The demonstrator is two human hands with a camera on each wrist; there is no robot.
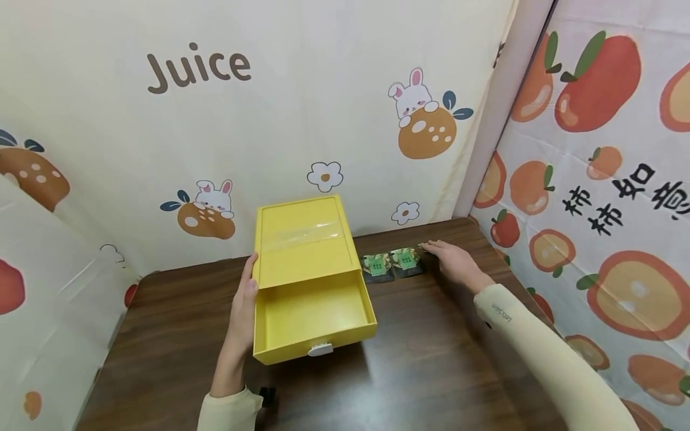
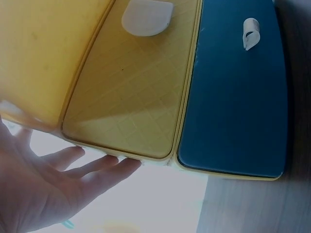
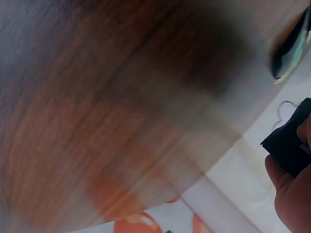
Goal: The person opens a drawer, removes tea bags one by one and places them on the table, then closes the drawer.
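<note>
A yellow drawer box (image 1: 302,245) stands on the table with its top drawer (image 1: 312,311) pulled out; nothing lies inside it. My left hand (image 1: 245,305) rests along the box's left side. In the left wrist view, the left fingers (image 2: 104,170) lie fairly straight against the edge beside a closed yellow drawer front (image 2: 131,97). My right hand (image 1: 453,261) is at the right of two green-and-black packets (image 1: 405,258). The right wrist view shows that hand pinching a small dark packet (image 3: 289,141), partly cut off by the frame edge.
Lowest on the box is a blue drawer front (image 2: 233,97) with a white handle (image 2: 251,34). The dark wooden table (image 1: 431,347) meets a printed cloth wall (image 1: 323,108) behind and another (image 1: 604,197) at right. A small black object (image 1: 267,396) sits by the left sleeve.
</note>
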